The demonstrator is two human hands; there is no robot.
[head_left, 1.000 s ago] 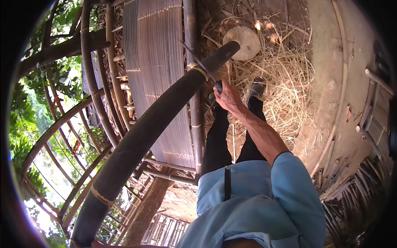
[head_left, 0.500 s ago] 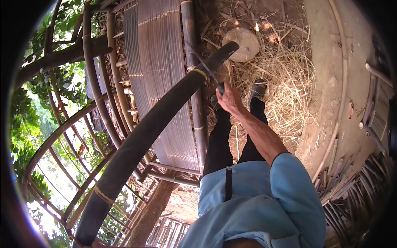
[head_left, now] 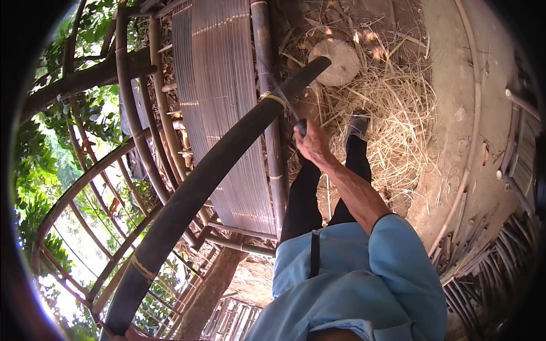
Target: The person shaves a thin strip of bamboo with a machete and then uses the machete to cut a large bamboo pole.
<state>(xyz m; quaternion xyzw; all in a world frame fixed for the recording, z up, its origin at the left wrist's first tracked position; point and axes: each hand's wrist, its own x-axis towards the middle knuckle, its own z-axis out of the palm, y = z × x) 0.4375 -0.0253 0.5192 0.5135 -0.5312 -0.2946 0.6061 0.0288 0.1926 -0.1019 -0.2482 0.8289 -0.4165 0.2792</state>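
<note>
My right hand (head_left: pixel 314 149) is closed around the black handle (head_left: pixel 301 127) of a thin, straight blade (head_left: pixel 287 103). That blade lies across a long dark bamboo pole (head_left: pixel 199 179), close to a pale yellowish ring (head_left: pixel 275 100) at a joint. Motion blurs the blade, so whether its edge has teeth cannot be told. Slanting from the lower left, the pole passes over a slatted bamboo bench (head_left: pixel 224 91), and its far end overlaps a round wooden block (head_left: pixel 341 63) on the ground. My left hand does not show.
Dry straw (head_left: pixel 398 125) covers the ground around my right shoe (head_left: pixel 357 122). A curved bamboo railing (head_left: pixel 68 196) stands on the left, with leaves beyond it. At the right are an earthen surface (head_left: pixel 455 131) and a stack of thin poles (head_left: pixel 489 273).
My right hand has drawn slightly back toward me and left, with the handle in it. The blade still crosses the pole near the ring.
</note>
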